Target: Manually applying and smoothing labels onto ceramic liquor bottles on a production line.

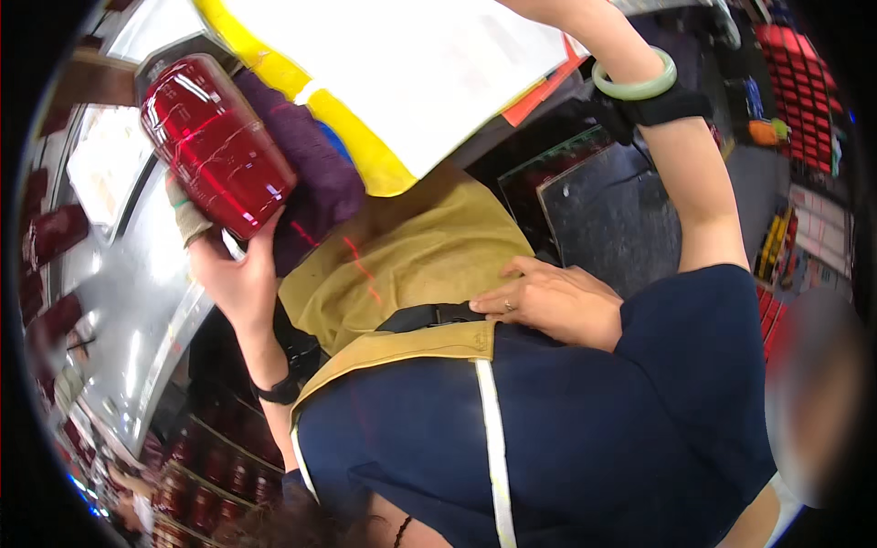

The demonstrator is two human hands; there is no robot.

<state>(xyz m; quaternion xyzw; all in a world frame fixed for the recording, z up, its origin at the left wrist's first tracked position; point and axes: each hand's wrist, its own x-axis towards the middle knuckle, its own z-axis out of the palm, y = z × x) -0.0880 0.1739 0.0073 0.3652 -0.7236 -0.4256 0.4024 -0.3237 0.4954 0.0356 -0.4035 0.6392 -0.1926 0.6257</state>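
Glossy, light-streaked, deep-red rounded shell [217,142] in grip of left hand [230,274], state of right hand [559,9] unclear

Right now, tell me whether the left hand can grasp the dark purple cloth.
Probably not: the left hand is taken up with the glossy red rounded shell. The cloth shows beside it, partly uncovered, so once freed it likely could.

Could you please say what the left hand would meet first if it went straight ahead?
The left hand would first meet the glossy red case it holds; beyond that, depth is hard to judge.
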